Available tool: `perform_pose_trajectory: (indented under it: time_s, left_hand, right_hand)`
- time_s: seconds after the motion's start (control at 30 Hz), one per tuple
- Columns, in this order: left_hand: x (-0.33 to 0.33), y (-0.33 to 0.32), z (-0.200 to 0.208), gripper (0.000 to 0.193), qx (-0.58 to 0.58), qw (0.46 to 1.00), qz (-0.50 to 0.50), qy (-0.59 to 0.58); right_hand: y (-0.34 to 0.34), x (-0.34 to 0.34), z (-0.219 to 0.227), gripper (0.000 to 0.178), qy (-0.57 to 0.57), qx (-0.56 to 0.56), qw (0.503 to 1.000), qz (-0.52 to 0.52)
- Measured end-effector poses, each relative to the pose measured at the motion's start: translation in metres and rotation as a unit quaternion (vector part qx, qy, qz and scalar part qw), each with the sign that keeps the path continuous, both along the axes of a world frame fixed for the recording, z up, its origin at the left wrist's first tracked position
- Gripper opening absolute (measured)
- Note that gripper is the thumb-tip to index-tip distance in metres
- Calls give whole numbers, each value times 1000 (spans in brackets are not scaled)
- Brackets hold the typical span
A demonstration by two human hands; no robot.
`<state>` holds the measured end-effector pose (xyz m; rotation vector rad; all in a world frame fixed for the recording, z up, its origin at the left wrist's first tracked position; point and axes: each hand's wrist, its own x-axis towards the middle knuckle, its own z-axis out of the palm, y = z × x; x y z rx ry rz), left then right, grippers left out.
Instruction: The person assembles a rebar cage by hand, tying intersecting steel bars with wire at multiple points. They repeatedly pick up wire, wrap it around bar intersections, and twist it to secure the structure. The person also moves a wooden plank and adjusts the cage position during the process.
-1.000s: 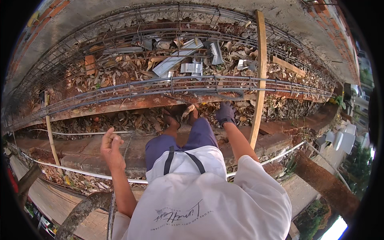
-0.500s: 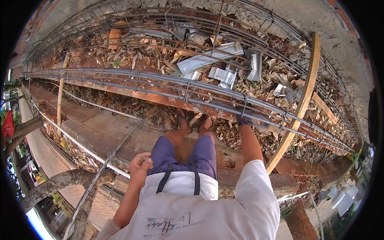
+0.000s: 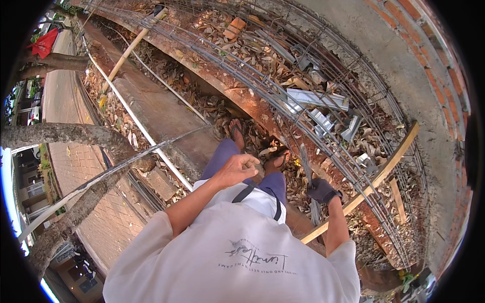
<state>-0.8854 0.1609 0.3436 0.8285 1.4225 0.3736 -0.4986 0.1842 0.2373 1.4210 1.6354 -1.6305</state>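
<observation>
My right hand [image 3: 323, 192], in a dark grey glove, is closed around a bundle of thin grey wire [image 3: 305, 161]. The strands stick out above the fist and hang below it, beside the long rebar cage [image 3: 333, 146]. My bare left hand [image 3: 237, 169] hovers before my waist, its fingers loosely bent and apart from the thumb. Nothing shows in it. The cage of long steel bars and stirrups runs diagonally over ground strewn with dry leaves. A wooden batten [image 3: 374, 184] lies across its near right part.
Bent pieces of galvanised metal [image 3: 318, 98] and an orange brick piece [image 3: 234, 28] lie beyond the near bars. A concrete and brick wall [image 3: 429, 76] bounds the right. On my left are a white pipe [image 3: 136, 121], a bamboo pole [image 3: 129, 53] and a tree trunk [image 3: 65, 136].
My right hand has drawn back from the cage bars, bringing the wire bundle out. My left hand has moved right across my waist and its fingers have loosened. The view has turned left.
</observation>
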Motion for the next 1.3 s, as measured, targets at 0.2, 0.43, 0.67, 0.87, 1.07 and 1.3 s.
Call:
perform_pose_trajectory:
  time_s: [0.2, 0.43, 0.67, 0.87, 1.07, 1.3]
  left_hand:
    - [26, 40, 18, 91, 130, 985, -30, -108]
    - [56, 165, 73, 29, 141, 913, 127, -362]
    - [-71, 270, 106, 12, 78, 795, 428, -422]
    - [-144, 307, 97, 21, 50, 806, 425, -408]
    - [-152, 330, 79, 22, 18, 859, 393, -328]
    - [-157, 351, 43, 35, -34, 853, 437, -283]
  right_hand:
    - [70, -63, 136, 22, 179, 115, 966, -147]
    - [218, -206, 247, 33, 319, 279, 880, -213]
    - [214, -206, 313, 45, 290, 408, 832, -238]
    - [177, -277, 272, 48, 299, 423, 837, -177]
    - [187, -320, 250, 44, 316, 386, 822, -275]
    - [170, -333, 270, 42, 412, 373, 738, -384]
